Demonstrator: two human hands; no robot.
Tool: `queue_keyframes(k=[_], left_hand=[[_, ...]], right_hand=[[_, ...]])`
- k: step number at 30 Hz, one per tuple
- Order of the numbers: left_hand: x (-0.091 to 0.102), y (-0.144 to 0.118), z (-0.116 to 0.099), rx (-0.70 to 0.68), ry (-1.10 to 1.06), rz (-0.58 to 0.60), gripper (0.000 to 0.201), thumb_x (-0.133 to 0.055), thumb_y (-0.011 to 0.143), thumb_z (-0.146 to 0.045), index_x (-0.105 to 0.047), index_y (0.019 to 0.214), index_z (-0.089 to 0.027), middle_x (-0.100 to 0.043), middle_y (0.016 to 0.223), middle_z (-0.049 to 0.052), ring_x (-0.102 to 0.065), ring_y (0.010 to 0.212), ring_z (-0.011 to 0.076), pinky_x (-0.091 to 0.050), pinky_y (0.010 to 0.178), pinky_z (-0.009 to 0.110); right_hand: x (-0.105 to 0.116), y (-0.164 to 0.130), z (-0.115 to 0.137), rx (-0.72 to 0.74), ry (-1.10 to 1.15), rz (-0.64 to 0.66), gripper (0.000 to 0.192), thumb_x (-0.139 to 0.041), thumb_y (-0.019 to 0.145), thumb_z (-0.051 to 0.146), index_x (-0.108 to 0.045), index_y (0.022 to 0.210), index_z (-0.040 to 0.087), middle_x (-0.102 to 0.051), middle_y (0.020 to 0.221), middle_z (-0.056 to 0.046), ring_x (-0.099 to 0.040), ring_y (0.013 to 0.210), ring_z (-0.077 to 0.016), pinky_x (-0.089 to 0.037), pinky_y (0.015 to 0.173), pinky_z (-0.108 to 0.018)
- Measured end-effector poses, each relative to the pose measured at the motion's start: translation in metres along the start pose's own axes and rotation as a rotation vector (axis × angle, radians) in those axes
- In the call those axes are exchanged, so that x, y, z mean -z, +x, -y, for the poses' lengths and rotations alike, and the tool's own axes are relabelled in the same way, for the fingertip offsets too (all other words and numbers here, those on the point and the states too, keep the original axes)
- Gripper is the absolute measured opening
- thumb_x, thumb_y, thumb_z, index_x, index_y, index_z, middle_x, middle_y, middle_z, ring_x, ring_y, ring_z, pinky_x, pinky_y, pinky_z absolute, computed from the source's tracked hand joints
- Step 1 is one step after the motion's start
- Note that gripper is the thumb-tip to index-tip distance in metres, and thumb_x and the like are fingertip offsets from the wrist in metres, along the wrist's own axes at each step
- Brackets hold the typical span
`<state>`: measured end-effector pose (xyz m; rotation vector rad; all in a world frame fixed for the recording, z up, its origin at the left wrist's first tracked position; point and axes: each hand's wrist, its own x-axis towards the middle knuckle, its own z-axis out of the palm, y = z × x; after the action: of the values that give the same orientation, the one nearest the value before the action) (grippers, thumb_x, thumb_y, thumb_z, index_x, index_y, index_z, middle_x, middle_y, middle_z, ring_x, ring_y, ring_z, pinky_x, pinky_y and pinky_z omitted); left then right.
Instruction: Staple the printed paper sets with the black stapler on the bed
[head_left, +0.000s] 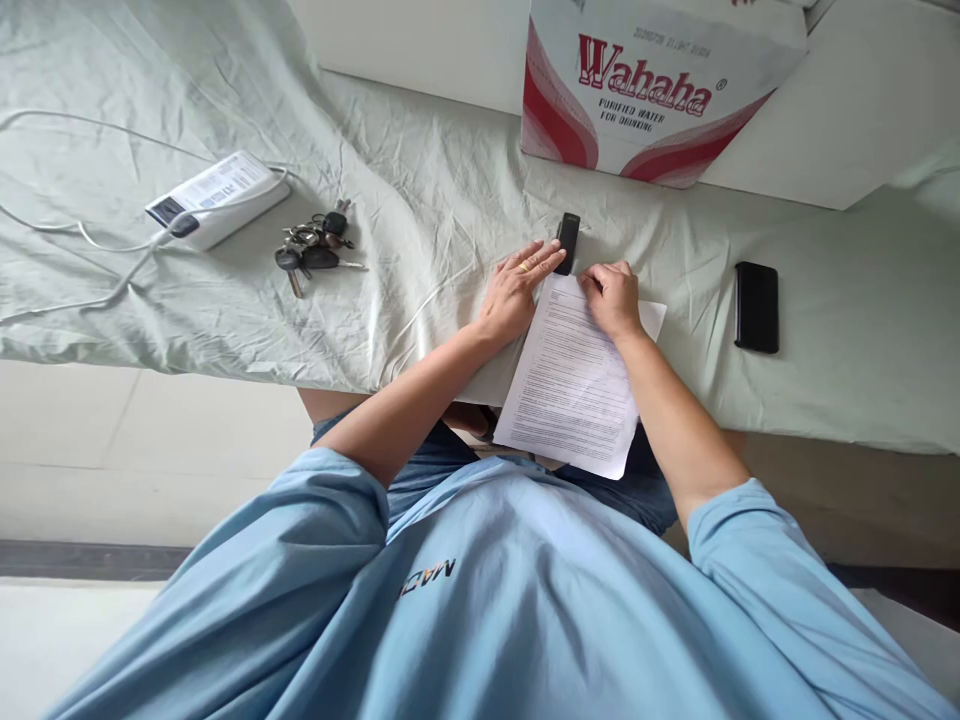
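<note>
While the left hand [514, 297], fingers outstretched, touches a black object [568, 238] beyond the printed papers [570, 385], the right hand [613, 300] curls at their top edge, grip unclear.

Fine print on the papers [559, 385] is too small to read, their far edge partly hidden by the right hand [613, 298]; the far box [652, 100] and, left, a white cable [120, 293] run out of frame.

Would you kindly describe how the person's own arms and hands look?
Loose, light-blue fabric sleeves leave both forearms bare. The ungloved left hand wears a thin, gold-coloured ring; the ungloved right hand shows none.
</note>
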<state>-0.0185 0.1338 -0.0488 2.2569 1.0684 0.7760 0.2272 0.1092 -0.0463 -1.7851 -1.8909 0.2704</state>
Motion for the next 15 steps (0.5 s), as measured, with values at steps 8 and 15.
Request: queue_keyframes(k=[8,15], left_hand=[[0.004,-0.004,-0.02,0.071,0.068,0.021,0.076,-0.048,0.109,-0.011,-0.063,0.179,-0.038,-0.062,0.188,0.001,-0.04,0.187,0.0288,-0.026,0.153,0.066],[0.003,-0.002,-0.026,0.103,0.086,0.026,0.075,-0.05,0.106,-0.009,-0.07,0.172,-0.041,-0.067,0.183,-0.001,-0.044,0.185,0.0299,-0.013,0.155,0.075]], right_hand=[[-0.004,-0.001,-0.004,0.018,-0.007,-0.019,0.043,-0.057,0.121,0.054,-0.075,0.092,0.028,-0.086,0.103,-0.009,-0.071,0.115,-0.0348,-0.055,0.108,-0.052],[-0.007,-0.002,-0.007,0.042,0.007,-0.051,0.04,-0.057,0.119,0.051,-0.076,0.091,0.029,-0.085,0.101,-0.009,-0.069,0.111,-0.033,-0.056,0.107,-0.051]])
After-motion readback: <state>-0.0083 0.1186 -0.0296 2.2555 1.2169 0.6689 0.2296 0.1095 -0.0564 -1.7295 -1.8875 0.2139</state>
